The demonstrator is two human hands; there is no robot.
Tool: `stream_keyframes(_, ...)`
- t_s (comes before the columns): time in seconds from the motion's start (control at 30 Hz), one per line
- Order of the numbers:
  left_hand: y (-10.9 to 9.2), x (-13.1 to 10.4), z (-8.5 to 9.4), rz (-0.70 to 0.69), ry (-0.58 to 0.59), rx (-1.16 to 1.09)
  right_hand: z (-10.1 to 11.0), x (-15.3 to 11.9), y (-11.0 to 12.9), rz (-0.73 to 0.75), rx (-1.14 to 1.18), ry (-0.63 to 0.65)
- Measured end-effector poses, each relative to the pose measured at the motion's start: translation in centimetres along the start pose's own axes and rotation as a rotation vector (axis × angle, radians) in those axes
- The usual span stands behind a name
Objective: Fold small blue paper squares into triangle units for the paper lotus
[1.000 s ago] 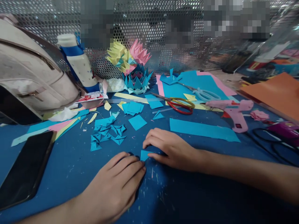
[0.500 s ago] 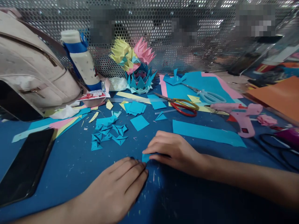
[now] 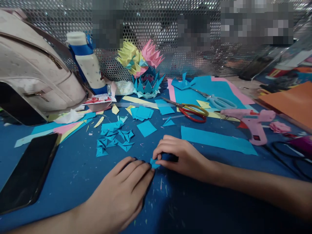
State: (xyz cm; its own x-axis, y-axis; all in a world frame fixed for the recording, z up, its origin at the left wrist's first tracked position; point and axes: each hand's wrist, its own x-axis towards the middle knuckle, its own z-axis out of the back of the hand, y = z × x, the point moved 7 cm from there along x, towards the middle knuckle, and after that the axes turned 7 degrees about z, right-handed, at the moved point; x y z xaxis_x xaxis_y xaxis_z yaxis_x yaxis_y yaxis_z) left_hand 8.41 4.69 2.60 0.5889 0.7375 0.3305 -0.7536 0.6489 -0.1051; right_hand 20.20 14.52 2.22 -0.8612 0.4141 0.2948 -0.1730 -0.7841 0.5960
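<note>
Between my hands, a small piece of blue paper (image 3: 154,164) lies on the table with a fold in it; the fingers cover much of it. My right hand (image 3: 172,152) pinches its right side between thumb and forefinger. On the paper's left edge rest the fingertips of my left hand (image 3: 129,182), close together and holding it down, its thumb hidden from view. Beyond them are several folded blue paper pieces (image 3: 112,138) in a loose group. A flat blue square (image 3: 146,128) lies near a small stack of blue squares (image 3: 142,113).
A blue paper strip (image 3: 216,140), a pink glue gun (image 3: 253,122) and red-and-yellow-handled scissors (image 3: 193,112) lie on the right. Folded paper flowers (image 3: 147,81) stand at the back. A phone (image 3: 29,172), a bottle (image 3: 86,65) and a backpack (image 3: 41,68) are on the left.
My right thumb and forefinger have closed into a tighter pinch on the paper, which now shows a raised, folded shape. My left hand stays almost in place.
</note>
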Motion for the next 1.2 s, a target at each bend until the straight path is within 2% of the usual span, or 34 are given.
stream_keyframes(0.13, 0.4, 0.1, -0.3, 0.033, 0.045, -0.011, -0.3, 0.1, -0.3, -0.054, -0.002, 0.022)
stream_keyframes(0.43, 0.5, 0.5, 0.3, 0.007, 0.011, -0.076, 0.1, 0.0, -0.5, -0.032, 0.070, 0.000)
stream_keyframes(0.77, 0.3, 0.4, -0.4, -0.044, -0.024, -0.011, 0.4, -0.8, 1.0, 0.263, -0.220, 0.016)
stream_keyframes(1.0, 0.2, 0.5, -0.1, -0.058, -0.019, -0.031, 0.6, -1.2, 2.6, 0.481, -0.474, -0.017)
stream_keyframes(1.1, 0.2, 0.6, 0.0, -0.081, -0.012, -0.034, 0.4, -1.4, 2.4, 0.518, -0.505, 0.011)
stream_keyframes(1.2, 0.4, 0.8, 0.1, -0.084, -0.012, -0.040, 0.3, -1.4, 1.8, 0.481, -0.433, 0.041)
